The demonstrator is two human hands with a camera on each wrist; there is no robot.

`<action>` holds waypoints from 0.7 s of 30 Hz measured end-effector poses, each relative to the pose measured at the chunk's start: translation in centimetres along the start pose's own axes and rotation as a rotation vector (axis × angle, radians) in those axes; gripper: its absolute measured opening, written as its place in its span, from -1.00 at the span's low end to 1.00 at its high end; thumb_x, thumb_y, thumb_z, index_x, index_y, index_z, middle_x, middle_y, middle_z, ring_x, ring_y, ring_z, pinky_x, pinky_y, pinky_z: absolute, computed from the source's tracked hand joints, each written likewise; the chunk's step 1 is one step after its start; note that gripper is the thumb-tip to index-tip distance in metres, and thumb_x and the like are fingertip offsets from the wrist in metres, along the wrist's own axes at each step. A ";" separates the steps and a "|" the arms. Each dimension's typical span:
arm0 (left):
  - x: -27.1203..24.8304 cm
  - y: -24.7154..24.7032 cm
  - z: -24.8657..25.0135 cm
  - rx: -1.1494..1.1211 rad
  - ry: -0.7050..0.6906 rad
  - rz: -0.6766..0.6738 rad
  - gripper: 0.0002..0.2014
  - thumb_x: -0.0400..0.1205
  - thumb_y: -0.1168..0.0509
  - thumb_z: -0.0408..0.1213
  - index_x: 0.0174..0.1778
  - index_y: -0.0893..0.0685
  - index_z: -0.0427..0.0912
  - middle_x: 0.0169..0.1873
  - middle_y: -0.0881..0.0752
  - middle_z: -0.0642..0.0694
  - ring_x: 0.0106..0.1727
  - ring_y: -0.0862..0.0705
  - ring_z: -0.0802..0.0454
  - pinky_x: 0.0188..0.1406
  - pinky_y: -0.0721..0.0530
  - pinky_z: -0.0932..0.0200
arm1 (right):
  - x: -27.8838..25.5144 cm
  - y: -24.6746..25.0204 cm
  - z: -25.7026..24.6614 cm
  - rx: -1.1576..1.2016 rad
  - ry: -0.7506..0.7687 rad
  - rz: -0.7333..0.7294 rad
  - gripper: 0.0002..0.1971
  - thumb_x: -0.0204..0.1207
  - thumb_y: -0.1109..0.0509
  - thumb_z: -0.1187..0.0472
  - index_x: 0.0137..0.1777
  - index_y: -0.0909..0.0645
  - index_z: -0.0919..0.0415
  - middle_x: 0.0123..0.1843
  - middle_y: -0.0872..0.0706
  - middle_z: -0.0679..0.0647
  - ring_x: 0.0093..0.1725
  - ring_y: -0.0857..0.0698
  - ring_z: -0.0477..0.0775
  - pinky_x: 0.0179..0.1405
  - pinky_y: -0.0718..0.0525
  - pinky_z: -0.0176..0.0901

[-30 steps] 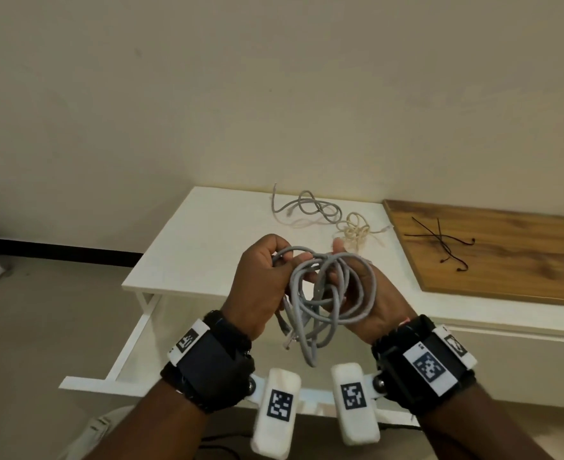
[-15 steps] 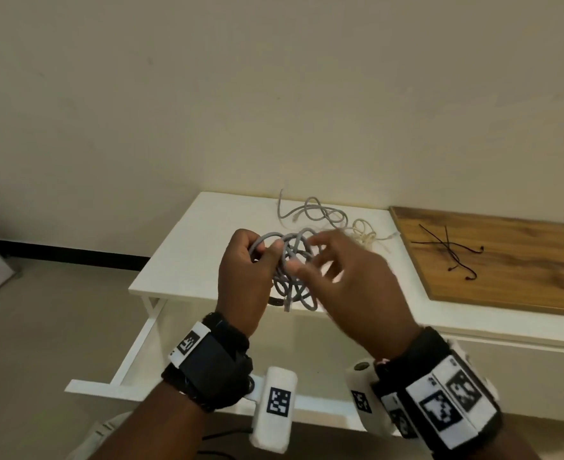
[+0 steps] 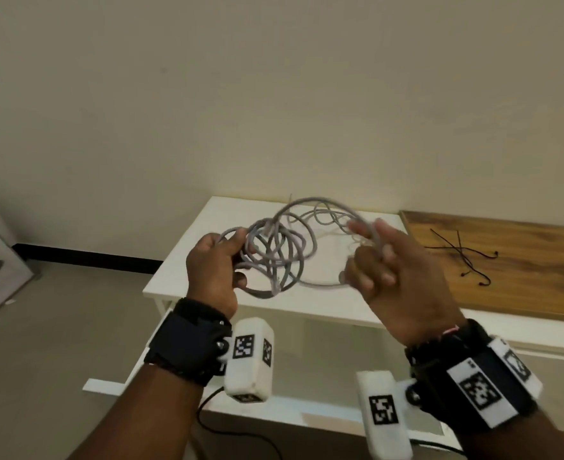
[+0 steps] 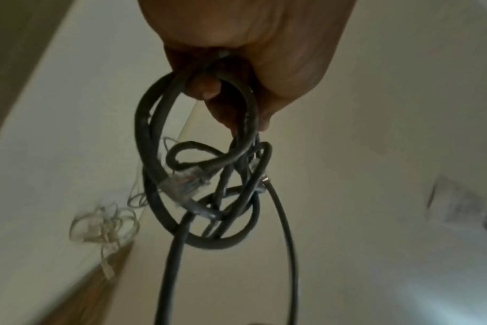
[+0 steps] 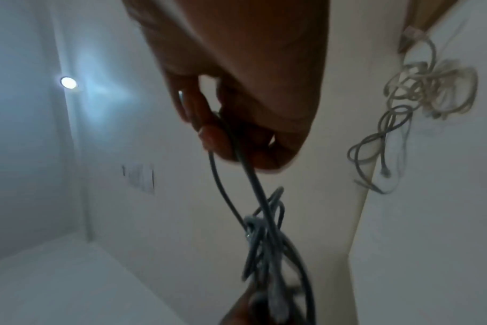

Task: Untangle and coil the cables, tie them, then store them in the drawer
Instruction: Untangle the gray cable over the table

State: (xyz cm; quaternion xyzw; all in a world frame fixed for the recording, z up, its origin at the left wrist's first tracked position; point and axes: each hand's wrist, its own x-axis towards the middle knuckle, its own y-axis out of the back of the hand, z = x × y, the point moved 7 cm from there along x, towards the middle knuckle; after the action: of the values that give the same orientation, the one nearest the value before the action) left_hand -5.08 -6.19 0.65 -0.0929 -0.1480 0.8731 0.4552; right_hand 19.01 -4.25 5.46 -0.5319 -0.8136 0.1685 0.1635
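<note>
Our left hand [image 3: 212,272] is curled tight around a bundle of loops of the grey cable [image 3: 275,257], held up in the air above the front edge of the white table [image 3: 187,257]. In the left wrist view the fingers [image 4: 206,88] wrap through several loops, and a clear plug [image 4: 182,183] dangles in the tangle just below them. Our right hand [image 3: 395,273] is off to the side, pinching a single strand of the same cable between thumb and fingers, so one long loop arcs from the bundle across to it. The right wrist view shows the strand running through those fingers [image 5: 211,136] and down into the knot.

Behind our hands, two more cables lie on the tabletop near the wall: another grey cable [image 5: 375,143] in loose bends and a pale, cream-coloured cable [image 5: 431,85] in a small heap, the two touching. To the right of the white table is a wooden top [image 3: 523,257], and thin black ties [image 3: 463,257] lie crossed on it, well apart from the cables.
</note>
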 end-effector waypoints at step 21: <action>2.1 0.8 -0.3 -0.551 0.126 -0.139 -0.69 0.67 -0.18 0.10 -0.22 -0.55 -0.04 -0.70 -0.33 0.06 -0.66 -0.36 0.12 -0.44 -0.60 0.26 | 0.5 9.1 -4.3 0.409 0.242 0.319 -0.70 0.74 -0.12 -0.10 0.14 -0.67 -0.08 -0.44 -0.43 -0.10 -0.59 -0.19 -0.16 -0.65 -0.25 -0.36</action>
State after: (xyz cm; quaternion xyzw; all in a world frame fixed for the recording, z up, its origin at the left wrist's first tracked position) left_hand -6.81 -4.87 0.04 -0.2567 -0.3569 0.7591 0.4801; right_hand 28.09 0.08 5.26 -0.6254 -0.6434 0.2880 0.3346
